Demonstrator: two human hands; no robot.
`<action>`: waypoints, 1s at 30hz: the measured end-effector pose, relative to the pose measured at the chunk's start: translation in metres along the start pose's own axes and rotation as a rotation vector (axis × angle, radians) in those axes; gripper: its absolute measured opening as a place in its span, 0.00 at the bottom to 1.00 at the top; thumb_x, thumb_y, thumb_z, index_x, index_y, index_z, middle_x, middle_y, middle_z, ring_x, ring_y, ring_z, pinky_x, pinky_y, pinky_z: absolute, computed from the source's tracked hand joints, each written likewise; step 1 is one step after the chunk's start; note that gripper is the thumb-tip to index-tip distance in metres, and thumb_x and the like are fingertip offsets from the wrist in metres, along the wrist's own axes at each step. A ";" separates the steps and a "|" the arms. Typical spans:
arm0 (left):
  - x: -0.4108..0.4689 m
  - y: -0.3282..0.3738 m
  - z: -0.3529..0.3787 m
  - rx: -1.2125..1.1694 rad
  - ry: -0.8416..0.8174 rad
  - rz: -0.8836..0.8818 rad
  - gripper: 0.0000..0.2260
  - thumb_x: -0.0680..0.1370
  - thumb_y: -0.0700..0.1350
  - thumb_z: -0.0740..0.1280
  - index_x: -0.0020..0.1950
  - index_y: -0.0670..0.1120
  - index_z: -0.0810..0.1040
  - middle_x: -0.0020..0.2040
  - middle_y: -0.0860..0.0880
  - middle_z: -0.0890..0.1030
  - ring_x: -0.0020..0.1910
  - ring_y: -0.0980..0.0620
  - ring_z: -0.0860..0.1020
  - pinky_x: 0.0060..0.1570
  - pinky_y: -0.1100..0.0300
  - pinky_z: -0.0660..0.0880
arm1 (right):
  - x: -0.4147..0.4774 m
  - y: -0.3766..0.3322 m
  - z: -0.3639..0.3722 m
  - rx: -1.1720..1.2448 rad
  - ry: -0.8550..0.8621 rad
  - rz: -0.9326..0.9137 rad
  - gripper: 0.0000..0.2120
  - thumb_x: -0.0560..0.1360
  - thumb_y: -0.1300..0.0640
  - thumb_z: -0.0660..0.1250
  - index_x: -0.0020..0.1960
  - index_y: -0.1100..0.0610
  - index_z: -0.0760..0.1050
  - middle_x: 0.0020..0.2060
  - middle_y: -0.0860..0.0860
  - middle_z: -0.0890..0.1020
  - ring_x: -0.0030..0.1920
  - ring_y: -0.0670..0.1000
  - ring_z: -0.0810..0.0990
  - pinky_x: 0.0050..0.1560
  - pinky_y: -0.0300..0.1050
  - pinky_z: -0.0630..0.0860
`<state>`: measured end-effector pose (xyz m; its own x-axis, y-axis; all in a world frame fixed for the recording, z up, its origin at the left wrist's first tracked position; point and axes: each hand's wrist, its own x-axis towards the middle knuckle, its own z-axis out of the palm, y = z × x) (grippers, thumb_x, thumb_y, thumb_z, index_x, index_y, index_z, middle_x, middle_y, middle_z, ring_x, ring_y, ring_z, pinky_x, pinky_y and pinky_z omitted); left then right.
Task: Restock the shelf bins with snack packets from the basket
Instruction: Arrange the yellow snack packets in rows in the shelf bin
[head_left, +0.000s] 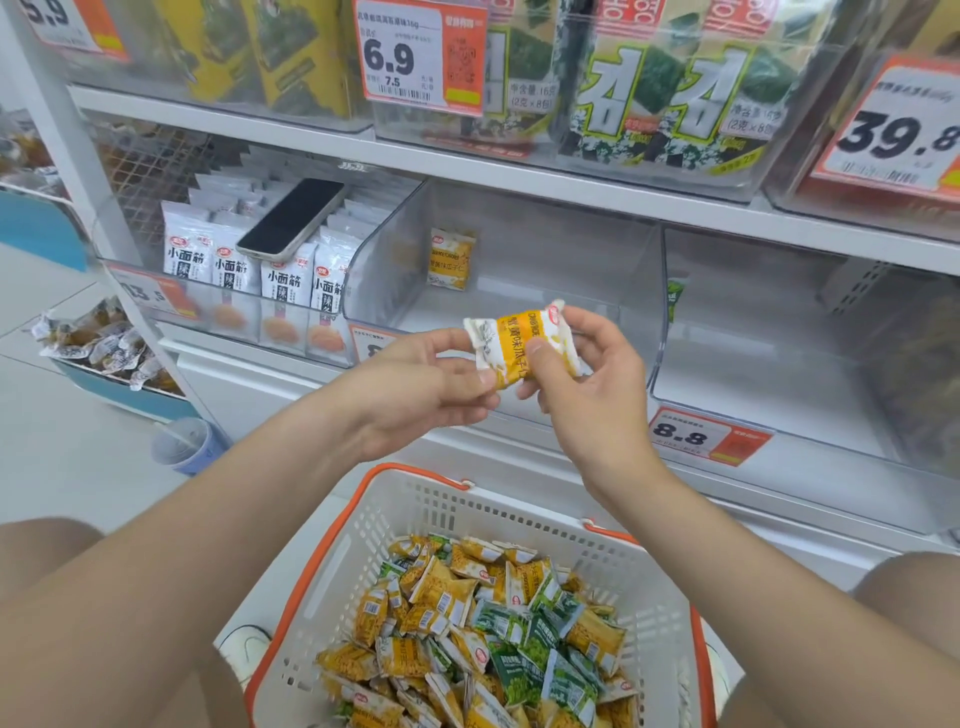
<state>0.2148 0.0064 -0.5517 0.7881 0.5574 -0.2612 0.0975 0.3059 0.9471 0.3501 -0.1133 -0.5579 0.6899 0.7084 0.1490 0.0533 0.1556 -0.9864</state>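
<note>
Both hands hold one yellow-and-white snack packet in front of the middle clear shelf bin. My left hand pinches its left end and my right hand pinches its right side. One yellow packet stands alone inside that bin. Below, between my knees, a white basket with an orange rim holds several yellow packets and green packets.
The left bin holds several white packets with a phone lying on top. In the right bin a green packet shows at the left wall. Seaweed packs fill the upper shelf. A lidded cup stands on the floor at left.
</note>
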 end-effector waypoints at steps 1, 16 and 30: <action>-0.002 0.002 0.002 0.108 -0.005 0.022 0.18 0.78 0.34 0.73 0.67 0.43 0.78 0.50 0.43 0.86 0.47 0.49 0.84 0.54 0.53 0.82 | 0.003 0.000 0.000 -0.004 -0.001 0.002 0.16 0.78 0.64 0.72 0.65 0.60 0.76 0.53 0.56 0.85 0.41 0.50 0.86 0.39 0.39 0.80; 0.025 0.034 -0.034 0.845 0.276 0.270 0.20 0.72 0.59 0.79 0.53 0.48 0.80 0.42 0.50 0.85 0.44 0.48 0.84 0.45 0.51 0.82 | 0.056 0.005 0.044 -0.023 -0.022 0.171 0.10 0.82 0.54 0.70 0.45 0.59 0.81 0.28 0.45 0.80 0.27 0.43 0.74 0.28 0.36 0.69; 0.054 0.038 -0.050 1.585 0.174 0.078 0.21 0.85 0.53 0.52 0.33 0.48 0.63 0.35 0.48 0.62 0.42 0.42 0.66 0.44 0.52 0.64 | 0.231 0.077 0.140 -0.734 -0.017 0.258 0.24 0.68 0.48 0.80 0.60 0.55 0.81 0.55 0.53 0.85 0.54 0.54 0.85 0.44 0.43 0.78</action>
<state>0.2309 0.0874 -0.5389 0.7560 0.6440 -0.1174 0.6544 -0.7395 0.1579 0.4126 0.1583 -0.5902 0.7348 0.6714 -0.0965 0.3610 -0.5075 -0.7824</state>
